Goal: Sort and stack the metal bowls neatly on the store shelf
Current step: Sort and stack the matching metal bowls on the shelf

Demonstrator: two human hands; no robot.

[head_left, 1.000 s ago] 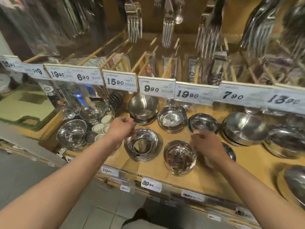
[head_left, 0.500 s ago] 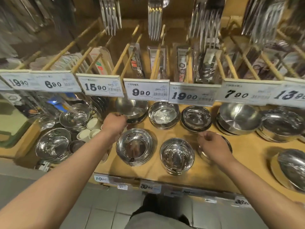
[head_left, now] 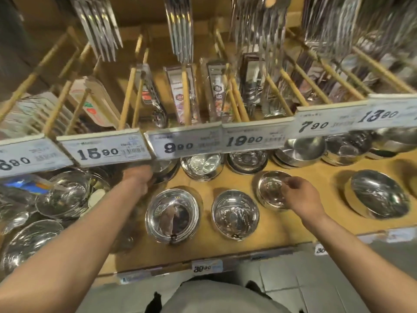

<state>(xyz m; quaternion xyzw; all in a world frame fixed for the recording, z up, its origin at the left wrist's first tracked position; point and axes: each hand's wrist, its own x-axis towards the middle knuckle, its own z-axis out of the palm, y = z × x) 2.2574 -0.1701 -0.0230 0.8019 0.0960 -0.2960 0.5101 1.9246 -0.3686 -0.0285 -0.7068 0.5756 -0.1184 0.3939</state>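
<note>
price tags [head_left: 185, 144] along the upper rail read, left to right: 6.90, 15.90, 9.90, 19.90, 7.90, 13.90; a lower tag [head_left: 206, 267] on the shelf's front edge is blurred, seemingly 39.90. packaged utensils [head_left: 182, 93] stand in wooden-dowel slots above; their print is too blurred to read.

wooden shelf [head_left: 300, 222], contents: front row, wide bowl [head_left: 172, 215], then middle bowl [head_left: 234, 214], then small bowl stack [head_left: 270, 190]; large bowl [head_left: 379, 194] well apart to the right. back row, under the tags: stacks of bowls [head_left: 202, 166], partly hidden.

my left hand [head_left: 138, 179] reaches under the 15.90 tag to a back-row bowl [head_left: 163, 169]; fingers hidden, cannot tell the grip. my right hand [head_left: 301, 197] pinches the near rim of the small bowl stack, fingers curled.
</note>
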